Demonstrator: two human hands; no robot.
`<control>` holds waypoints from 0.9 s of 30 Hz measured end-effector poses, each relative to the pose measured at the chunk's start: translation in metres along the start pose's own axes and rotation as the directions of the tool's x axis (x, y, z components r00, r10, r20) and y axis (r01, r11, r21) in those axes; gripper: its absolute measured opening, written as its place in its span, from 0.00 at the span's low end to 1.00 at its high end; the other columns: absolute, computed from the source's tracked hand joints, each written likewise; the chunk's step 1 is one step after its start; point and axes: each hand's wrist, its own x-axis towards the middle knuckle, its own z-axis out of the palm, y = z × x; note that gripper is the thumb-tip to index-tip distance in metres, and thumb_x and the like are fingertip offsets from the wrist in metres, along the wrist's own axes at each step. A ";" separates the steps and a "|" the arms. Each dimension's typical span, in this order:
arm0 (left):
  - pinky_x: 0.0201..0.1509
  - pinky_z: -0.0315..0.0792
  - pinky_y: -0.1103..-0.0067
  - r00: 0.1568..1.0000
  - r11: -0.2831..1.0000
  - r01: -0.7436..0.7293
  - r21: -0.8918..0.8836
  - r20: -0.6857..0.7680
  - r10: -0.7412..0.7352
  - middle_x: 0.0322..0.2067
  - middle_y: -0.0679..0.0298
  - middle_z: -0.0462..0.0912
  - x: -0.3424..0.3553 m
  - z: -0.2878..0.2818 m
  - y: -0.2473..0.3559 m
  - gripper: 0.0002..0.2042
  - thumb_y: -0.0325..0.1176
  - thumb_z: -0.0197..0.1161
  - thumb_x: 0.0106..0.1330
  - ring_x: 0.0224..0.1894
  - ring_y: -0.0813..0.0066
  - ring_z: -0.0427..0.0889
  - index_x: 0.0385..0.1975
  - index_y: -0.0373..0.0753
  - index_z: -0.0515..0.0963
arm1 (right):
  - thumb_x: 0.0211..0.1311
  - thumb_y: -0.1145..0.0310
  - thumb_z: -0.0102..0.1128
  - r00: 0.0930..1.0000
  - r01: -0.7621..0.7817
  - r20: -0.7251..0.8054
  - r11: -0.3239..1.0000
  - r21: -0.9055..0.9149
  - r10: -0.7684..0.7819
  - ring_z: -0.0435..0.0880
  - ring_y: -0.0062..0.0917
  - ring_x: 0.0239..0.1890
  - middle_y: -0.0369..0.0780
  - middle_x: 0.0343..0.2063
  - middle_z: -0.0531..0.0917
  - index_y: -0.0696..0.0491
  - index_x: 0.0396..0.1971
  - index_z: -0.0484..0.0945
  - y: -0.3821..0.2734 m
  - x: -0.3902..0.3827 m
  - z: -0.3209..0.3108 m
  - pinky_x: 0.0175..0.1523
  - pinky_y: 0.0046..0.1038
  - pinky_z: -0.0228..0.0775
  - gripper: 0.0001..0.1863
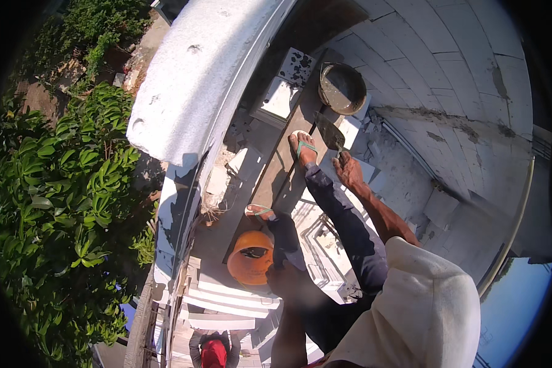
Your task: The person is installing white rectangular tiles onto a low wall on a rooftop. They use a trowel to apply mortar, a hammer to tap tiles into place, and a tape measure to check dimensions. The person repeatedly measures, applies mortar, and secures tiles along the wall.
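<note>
My right hand (pixel 348 170) is closed around the handle of a trowel (pixel 330 131), whose grey, mortar-stained blade points away toward a dark bucket (pixel 324 92). Wet grey mortar or murky water partly fills that bucket, which stands near the far end of the plank. My left hand (pixel 284 277) hangs in shadow by my left knee, beside a round orange container (pixel 246 270) with a dark opening. Its fingers are too dark and blurred to make out. Both my feet, in sandals, stand on the long plank (pixel 275 168).
White block wall (pixel 190 73) rises along the left, with leafy trees (pixel 73 202) far below beyond it. A curved block wall (pixel 448 80) closes the right. White blocks (pixel 278 98) lie beside the plank. Lower down, another person in a red cap (pixel 213 354) has both arms raised.
</note>
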 end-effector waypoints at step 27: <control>0.61 0.75 0.57 0.998 0.998 0.020 0.052 0.052 -0.023 0.53 0.49 0.79 0.012 -0.038 0.051 0.28 0.49 0.66 0.65 0.57 0.47 0.80 0.58 0.34 0.76 | 0.70 0.59 0.70 0.873 -0.033 0.448 0.893 0.449 -0.194 0.65 0.10 0.24 0.26 0.19 0.71 0.53 0.29 0.79 0.043 0.067 -0.028 0.28 0.20 0.55 0.15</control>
